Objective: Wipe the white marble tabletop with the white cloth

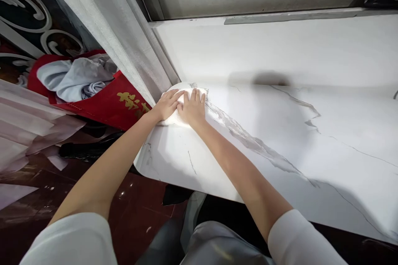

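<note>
Viewing remotely, I locate the cloth [173, 119] beneath the left hand [168, 105] and right hand [193, 110], both laid flat, neither nearer, at the table's [174, 149] left end; its long axis seems left-to-right.

Gold lettering [129, 100] is standing out on the front of a red bag [108, 109], left of the middle of the frame. It is showing brush-style characters that are looking Chinese, running in a slanting line down toward the right. The first character is facing the camera whole, but its loose strokes are keeping it from being read with certainty. A second one is sitting just beside it, lower right, partly going out of sight and likewise defying reading.
</note>
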Demonstrator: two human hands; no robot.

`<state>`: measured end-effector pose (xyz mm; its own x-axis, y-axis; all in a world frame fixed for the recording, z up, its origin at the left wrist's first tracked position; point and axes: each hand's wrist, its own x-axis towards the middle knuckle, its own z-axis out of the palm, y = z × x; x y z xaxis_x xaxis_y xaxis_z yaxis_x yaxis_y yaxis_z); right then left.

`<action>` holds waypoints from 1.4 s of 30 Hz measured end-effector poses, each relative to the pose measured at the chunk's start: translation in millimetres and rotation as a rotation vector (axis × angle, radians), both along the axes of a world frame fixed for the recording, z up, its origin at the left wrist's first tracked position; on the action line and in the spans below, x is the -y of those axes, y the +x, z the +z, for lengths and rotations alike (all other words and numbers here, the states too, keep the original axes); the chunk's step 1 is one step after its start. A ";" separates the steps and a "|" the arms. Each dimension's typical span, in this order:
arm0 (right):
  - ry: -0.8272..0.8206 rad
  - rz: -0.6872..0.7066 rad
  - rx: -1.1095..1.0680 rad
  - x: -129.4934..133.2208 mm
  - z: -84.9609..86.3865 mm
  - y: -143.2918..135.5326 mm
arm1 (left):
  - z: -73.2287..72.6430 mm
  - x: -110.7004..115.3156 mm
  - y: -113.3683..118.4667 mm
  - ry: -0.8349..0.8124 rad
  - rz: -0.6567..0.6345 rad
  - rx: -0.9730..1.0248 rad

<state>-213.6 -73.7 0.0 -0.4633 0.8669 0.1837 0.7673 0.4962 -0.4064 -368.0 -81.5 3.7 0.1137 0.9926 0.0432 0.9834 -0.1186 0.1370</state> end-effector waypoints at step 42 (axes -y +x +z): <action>0.097 -0.096 0.086 -93.3 -5.5 224.1 | -1.8 -74.8 253.0 0.096 0.024 0.080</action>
<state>10.5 19.6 -5.5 -0.3969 0.8881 0.2319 0.8429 0.4527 -0.2909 -115.0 -6.6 1.9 0.0822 0.9858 0.1465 0.9726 -0.1114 0.2039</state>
